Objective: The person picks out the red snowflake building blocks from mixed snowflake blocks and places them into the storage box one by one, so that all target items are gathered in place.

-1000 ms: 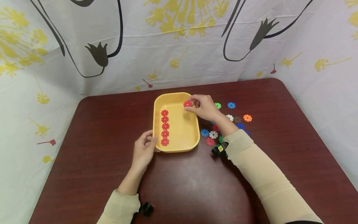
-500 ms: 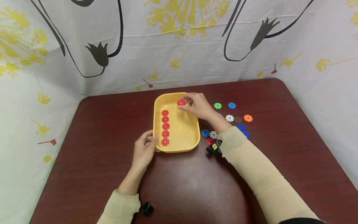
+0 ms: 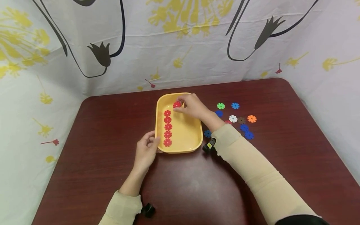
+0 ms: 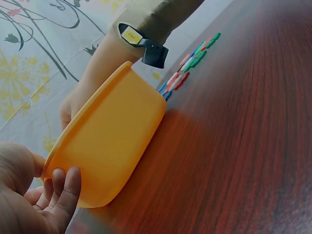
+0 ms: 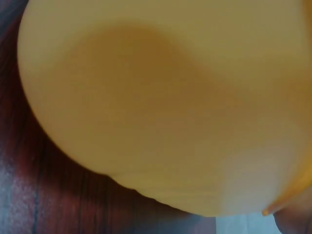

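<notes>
A yellow tray (image 3: 185, 137) lies on the table, with a column of several red notched plastic discs (image 3: 168, 127) along its left side. My left hand (image 3: 146, 150) grips the tray's near left corner; the left wrist view shows its fingers (image 4: 73, 185) against the outer wall (image 4: 112, 141). Over the tray's far part, my right hand (image 3: 192, 106) pinches another red notched disc (image 3: 176, 105) between thumb and fingers, just beyond the top of the column. A blurred yellow surface (image 5: 146, 122) fills most of the right wrist view and hides the fingertips there.
Loose notched discs lie on the dark table right of the tray, among them green (image 3: 221, 106), blue (image 3: 235, 105), white (image 3: 232, 118), brown (image 3: 241, 120) and orange (image 3: 252, 118). My right forearm (image 3: 253, 168) covers some. A patterned cloth (image 3: 180, 68) hangs behind the table.
My right hand has moved left over the tray with the red notched disc, from near the right rim toward the top of the red column. The left hand keeps its grip on the tray.
</notes>
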`<state>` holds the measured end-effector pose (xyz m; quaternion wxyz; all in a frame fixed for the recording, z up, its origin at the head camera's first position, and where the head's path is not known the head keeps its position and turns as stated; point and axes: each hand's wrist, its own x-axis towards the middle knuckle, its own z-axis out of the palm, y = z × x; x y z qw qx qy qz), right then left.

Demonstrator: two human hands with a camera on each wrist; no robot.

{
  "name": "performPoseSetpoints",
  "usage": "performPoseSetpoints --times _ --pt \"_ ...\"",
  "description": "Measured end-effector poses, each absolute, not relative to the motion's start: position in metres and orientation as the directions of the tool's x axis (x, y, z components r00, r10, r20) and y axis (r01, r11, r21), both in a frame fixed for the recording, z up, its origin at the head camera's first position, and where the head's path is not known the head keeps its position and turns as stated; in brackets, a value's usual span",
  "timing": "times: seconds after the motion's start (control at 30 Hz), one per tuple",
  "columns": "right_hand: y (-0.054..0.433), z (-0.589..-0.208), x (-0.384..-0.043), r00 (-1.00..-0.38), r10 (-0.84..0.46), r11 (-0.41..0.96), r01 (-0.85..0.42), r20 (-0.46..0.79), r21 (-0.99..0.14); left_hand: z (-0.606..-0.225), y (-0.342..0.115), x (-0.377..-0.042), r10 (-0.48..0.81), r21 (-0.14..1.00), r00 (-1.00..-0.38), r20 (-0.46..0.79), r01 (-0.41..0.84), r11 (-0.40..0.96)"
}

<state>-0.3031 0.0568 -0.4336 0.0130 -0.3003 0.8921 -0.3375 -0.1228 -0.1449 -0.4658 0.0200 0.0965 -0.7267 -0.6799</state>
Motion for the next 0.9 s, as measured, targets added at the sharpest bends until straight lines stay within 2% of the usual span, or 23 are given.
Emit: performPoseSetpoints --times 0.37,0.67,0.8,0.9 --pt "0.046 -0.431 -0.302 -0.775 -0.628 0.691 -0.598 0.071 -0.407 -0.464 -0.145 -0.122 -0.165 0.991 -0.981 -0.106 -0.118 0.065" --pt "0.038 -0.433 -0.299 -0.792 -0.608 0.737 -0.59 0.058 -0.328 -0.464 -0.144 -0.121 -0.169 0.991 -0.98 -0.105 -0.118 0.069" --pt "0.038 -0.434 -0.298 -0.816 -0.576 0.763 -0.558 0.05 -0.326 -0.464 -0.143 -0.121 -0.17 0.99 -0.98 -0.103 -0.117 0.077" --pt "0.041 -0.431 -0.298 -0.829 -0.556 0.754 -0.533 0.06 -0.383 -0.464 -0.143 -0.121 -0.177 0.99 -0.979 -0.099 -0.115 0.084"
